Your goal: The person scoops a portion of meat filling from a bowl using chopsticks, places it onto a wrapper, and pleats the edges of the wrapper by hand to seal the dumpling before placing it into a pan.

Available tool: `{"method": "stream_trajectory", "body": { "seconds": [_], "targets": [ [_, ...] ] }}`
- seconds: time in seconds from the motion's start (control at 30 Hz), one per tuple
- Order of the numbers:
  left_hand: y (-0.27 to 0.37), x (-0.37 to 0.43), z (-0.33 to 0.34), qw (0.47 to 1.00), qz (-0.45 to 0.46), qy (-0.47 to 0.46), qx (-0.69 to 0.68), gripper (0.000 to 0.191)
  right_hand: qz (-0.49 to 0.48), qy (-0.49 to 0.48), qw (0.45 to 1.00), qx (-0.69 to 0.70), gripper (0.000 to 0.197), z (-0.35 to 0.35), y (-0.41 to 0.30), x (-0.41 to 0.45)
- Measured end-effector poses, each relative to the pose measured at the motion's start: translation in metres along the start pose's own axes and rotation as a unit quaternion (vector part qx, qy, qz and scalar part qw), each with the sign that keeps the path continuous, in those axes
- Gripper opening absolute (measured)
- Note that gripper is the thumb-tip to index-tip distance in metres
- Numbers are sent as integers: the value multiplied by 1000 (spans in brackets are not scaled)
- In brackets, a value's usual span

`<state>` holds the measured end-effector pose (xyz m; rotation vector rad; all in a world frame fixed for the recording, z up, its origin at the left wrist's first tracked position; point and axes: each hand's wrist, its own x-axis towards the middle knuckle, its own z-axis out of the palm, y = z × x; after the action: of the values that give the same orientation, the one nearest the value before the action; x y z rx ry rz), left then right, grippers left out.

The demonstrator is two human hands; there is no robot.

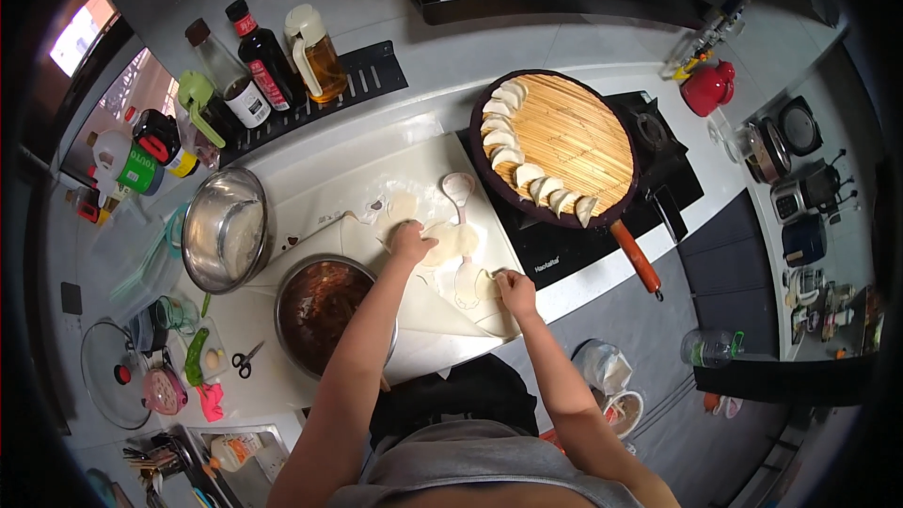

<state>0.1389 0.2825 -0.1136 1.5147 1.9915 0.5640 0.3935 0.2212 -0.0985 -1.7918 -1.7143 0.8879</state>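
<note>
Several round dough wrappers (403,205) lie on a floured white mat (324,201) on the counter. My left hand (411,243) rests over the wrappers, its thumb apart from the fingers; whether it grips one is hidden. With its fingertips my right hand (516,291) pinches the edge of another dough wrapper (486,284). A steel bowl of dark filling (321,307) stands beside my left forearm. Folded dumplings (500,137) line the left and lower edge of a round slatted tray (575,141) over the stove.
A large steel bowl (226,229) stands left on the counter. Bottles (264,63) line a black rack (374,74) at the back. Scissors (247,360), green peppers (196,356) and a glass lid (113,374) lie lower left. A wooden handle (635,259) juts past the stove's front edge.
</note>
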Motion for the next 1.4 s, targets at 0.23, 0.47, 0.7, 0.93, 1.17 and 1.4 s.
{"method": "stream_trajectory", "body": {
  "seconds": [0.23,0.47,0.7,0.93,1.17,1.4],
  "targets": [
    [6,7,-8,991,-74,-110,-15,32,-22,16,996,-83,33,-20,-10,9],
    [-2,-6,-6,987,-60,-36,-143,22,-123,30,988,-86,18,-25,-27,12],
    [42,-65,-30,983,148,-6,-111,15,-224,-77,967,92,42,-5,-59,35],
    [27,-87,-18,929,72,-8,-362,12,-196,-398,889,115,39,8,-78,71],
    [24,-79,-10,850,-118,20,-513,19,132,-472,796,354,25,-2,-84,64],
    [54,-90,14,864,12,-52,-501,45,241,-301,760,523,20,-4,-71,46]
  ]
}}
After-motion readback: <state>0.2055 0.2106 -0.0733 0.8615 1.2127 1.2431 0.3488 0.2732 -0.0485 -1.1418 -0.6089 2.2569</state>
